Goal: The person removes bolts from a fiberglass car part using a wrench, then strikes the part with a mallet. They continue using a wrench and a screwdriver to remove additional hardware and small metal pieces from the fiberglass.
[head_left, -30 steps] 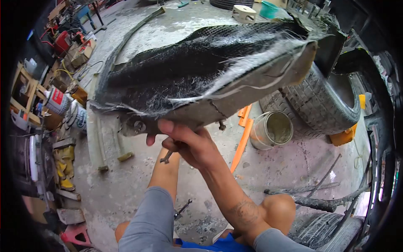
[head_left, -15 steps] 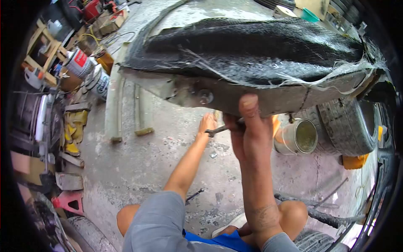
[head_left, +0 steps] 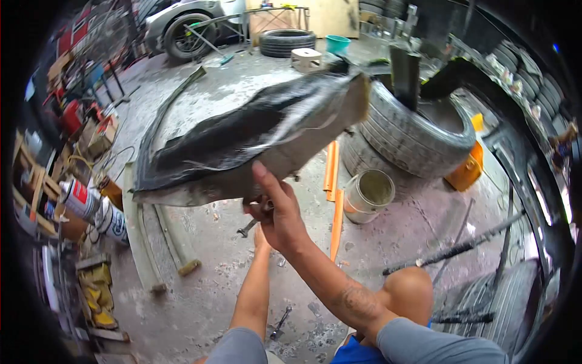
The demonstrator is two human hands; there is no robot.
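My right hand (head_left: 282, 224) is closed with its thumb on the grey flange of a long, shell-like panel (head_left: 242, 130). Black woven cloth lines the panel's hollow, and pale loose strands trail along its edge. The panel is held up off the floor, tilted with its right end higher. A wrench (head_left: 247, 229) juts from under the same hand, its open jaw pointing down and left. Behind it is my left hand (head_left: 262, 238), reaching up below the panel, its fingers hidden by my right hand and the wrench.
Stacked tires (head_left: 418, 130) stand at right beside a bucket (head_left: 373, 191) and orange strips (head_left: 335, 212). On the floor lie a ratchet-like tool (head_left: 280, 323) and long pale strips (head_left: 142, 242). Paint cans (head_left: 82, 197) line the left. Farther back are a stool (head_left: 306, 60) and a car (head_left: 182, 30).
The panel has moved left and lower in view and tilted, its right end now higher. My right hand moved with it. The view has lifted, showing more of the room's back.
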